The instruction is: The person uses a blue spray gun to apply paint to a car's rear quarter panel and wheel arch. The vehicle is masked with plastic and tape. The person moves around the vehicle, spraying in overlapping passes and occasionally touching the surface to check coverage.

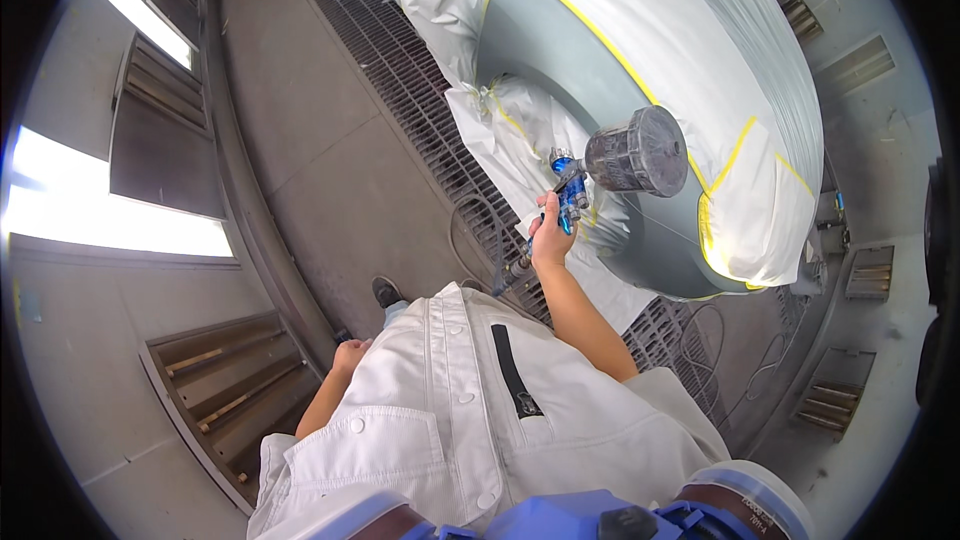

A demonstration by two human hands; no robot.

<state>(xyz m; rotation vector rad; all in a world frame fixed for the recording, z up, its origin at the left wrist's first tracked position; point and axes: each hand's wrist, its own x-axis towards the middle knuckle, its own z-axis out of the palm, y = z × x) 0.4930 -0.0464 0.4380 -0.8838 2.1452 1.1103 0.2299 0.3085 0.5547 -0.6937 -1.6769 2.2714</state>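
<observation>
My right hand (551,236) is wrapped round the grip of a blue spray gun (570,180), held out in front of me. A dark, paint-smeared cup (630,153) is fixed to the gun and hides part of the panel behind it. Beyond it is a grey car fender (540,25) with a curved wheel arch, edged with yellow masking tape (600,30). White masking sheet (510,125) fills the arch. Low at my left side, my left hand (350,354) has its fingers curled, beside a small dark thing I cannot make out.
An air hose (456,230) loops by the gun over the floor grating (400,80). White sheeting (700,60) covers the car body at right. Louvred vents (230,385) and bright light panels (110,210) line the left wall. More hose (715,340) lies on the right.
</observation>
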